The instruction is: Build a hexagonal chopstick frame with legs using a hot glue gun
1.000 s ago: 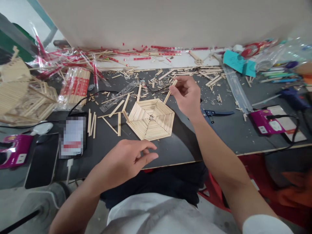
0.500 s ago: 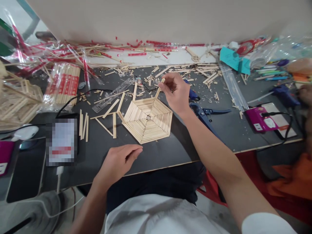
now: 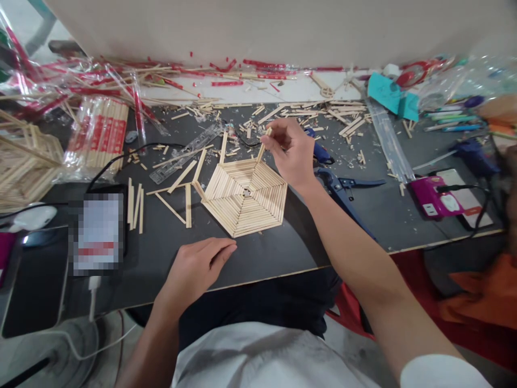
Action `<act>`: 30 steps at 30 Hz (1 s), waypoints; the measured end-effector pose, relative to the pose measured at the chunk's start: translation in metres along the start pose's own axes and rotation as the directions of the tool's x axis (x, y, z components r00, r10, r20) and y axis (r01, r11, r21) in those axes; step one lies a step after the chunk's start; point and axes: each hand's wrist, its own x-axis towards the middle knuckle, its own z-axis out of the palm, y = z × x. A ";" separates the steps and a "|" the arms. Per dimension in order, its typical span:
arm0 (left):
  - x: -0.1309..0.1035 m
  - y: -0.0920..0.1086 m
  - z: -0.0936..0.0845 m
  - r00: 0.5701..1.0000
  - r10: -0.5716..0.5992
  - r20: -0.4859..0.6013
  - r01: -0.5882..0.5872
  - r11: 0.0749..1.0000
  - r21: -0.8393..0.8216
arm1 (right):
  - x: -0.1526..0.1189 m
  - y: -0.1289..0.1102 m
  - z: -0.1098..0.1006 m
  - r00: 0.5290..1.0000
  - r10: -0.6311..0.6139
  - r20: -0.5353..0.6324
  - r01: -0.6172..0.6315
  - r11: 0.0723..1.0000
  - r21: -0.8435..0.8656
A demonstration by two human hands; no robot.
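Observation:
A hexagonal panel of thin wooden sticks (image 3: 258, 207) lies flat on the dark table, with a small hole at its centre. My right hand (image 3: 291, 151) is closed on the upper end of a short wooden stick (image 3: 262, 153), which stands at the panel's far corner. Another upright stick (image 3: 223, 147) rises from the corner to its left, and a third short stick (image 3: 198, 189) leans out at the left corner. Near the panel's front corner rests my left hand (image 3: 197, 269), thumb and fingers pressed together with nothing showing between them.
Loose sticks (image 3: 188, 206) and a clear ruler (image 3: 186, 153) lie left of the panel. Blue-handled cutters (image 3: 343, 196) sit beside my right forearm. A phone (image 3: 99, 231) is at the left, a glue gun (image 3: 476, 156) at the right. Stick scraps (image 3: 315, 113) litter the back.
The view has shifted slightly. My right hand keeps its hold on the stick at the far corner, and my left hand stays by the front corner.

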 end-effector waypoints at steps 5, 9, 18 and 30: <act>0.000 0.000 0.001 1.000 0.008 -0.005 -0.008 1.000 0.008 | 0.001 0.010 0.001 0.998 -0.057 0.000 0.057 0.998 0.039; -0.001 0.000 0.000 1.000 0.005 0.005 -0.005 1.000 0.004 | 0.000 0.008 0.002 0.998 -0.055 0.006 0.055 0.998 0.031; 0.000 0.000 -0.001 1.000 -0.002 0.001 0.002 1.000 -0.003 | -0.001 0.002 0.004 0.999 -0.045 0.001 0.045 0.999 0.004; 0.001 0.013 -0.030 0.998 0.042 -0.046 -0.040 0.998 0.051 | -0.004 0.003 0.002 0.995 -0.101 0.000 0.101 0.992 -0.070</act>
